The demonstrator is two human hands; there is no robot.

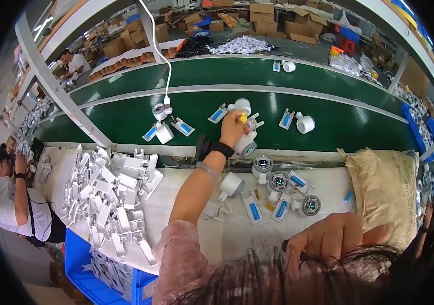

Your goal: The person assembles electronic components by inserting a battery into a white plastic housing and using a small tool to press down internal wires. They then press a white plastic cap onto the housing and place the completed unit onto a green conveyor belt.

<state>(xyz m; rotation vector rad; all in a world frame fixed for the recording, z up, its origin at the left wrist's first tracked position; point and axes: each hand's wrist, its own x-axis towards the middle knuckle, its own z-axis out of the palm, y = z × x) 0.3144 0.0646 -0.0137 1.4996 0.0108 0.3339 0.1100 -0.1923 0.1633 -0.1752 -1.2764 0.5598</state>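
Note:
My left hand [234, 131], with a black band at its wrist, reaches over the near edge of the green belt. Its fingers are curled on a white round plastic unit [248, 145]; a small yellow piece [243, 118] shows at the fingertips. Just beyond lies another white unit [242, 105] with a blue cell. My right hand [326, 241] is closed low over the bench, a dark piece by its fingers; hair partly hides it. Between the hands lie several white units with lit round displays [279, 181] and wired blue cells [254, 211].
A heap of white plastic brackets [110, 193] covers the bench's left, above a blue bin [77, 269]. At right stands a tan sack [384, 190]. More units sit on the belt [130, 109], one with a white cable [168, 76]. Another person [11, 203] works at left.

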